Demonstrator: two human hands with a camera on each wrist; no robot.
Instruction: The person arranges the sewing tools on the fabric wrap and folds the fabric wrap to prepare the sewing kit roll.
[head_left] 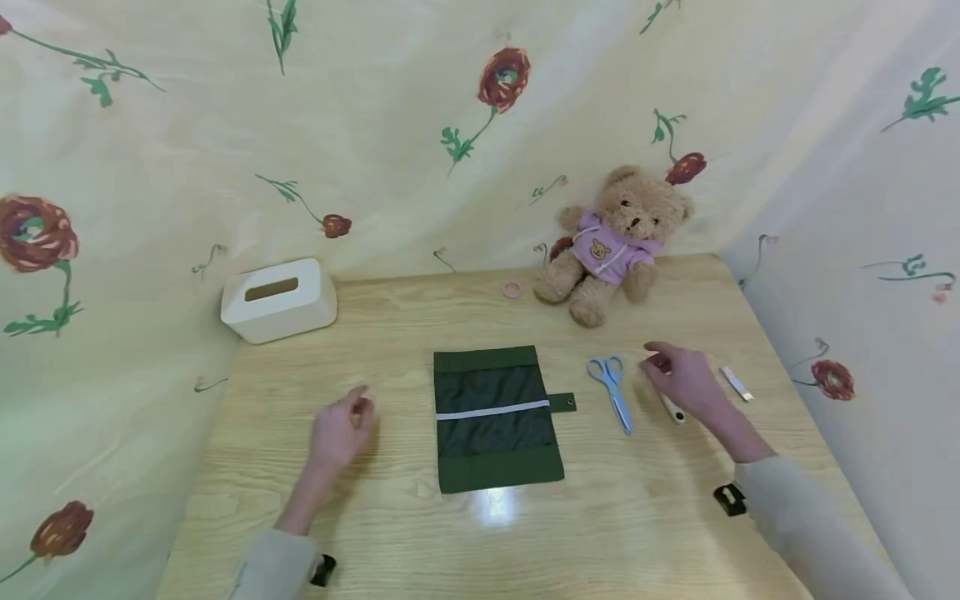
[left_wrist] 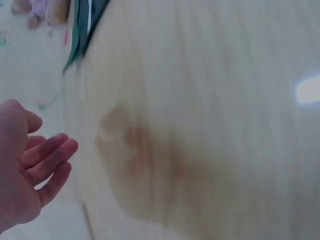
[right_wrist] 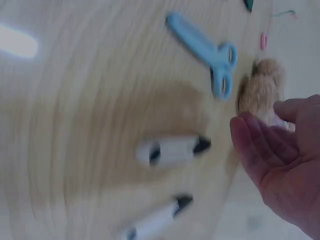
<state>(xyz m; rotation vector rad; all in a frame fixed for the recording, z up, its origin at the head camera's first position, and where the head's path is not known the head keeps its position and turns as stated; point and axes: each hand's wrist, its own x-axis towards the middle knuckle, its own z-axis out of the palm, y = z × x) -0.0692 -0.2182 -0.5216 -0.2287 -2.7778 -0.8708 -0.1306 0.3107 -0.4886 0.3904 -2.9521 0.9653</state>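
My right hand (head_left: pixel 684 379) hovers above the table's right side, fingers loosely bent and holding nothing. Partly covered by it in the head view is a small white tool (head_left: pixel 675 410) with a black dot. The right wrist view shows this white tool (right_wrist: pixel 172 150) with a dark tip, and a second one (right_wrist: pixel 157 217) below it; both are blurred. Light blue scissors (head_left: pixel 613 392) lie closed to the left of that hand. My left hand (head_left: pixel 341 429), relaxed and bare, is over the left side. Between the hands lies a flat dark green fabric case (head_left: pixel 495 429) with a white strap and a snap tab.
A white tissue box (head_left: pixel 279 300) stands at the back left. Leaning on the flowered backdrop, a teddy bear (head_left: pixel 611 242) in a lilac hoodie sits at the back right. Near it lies a pink ring (head_left: pixel 512 289). A small whitish strip (head_left: pixel 737 383) lies by the right edge.
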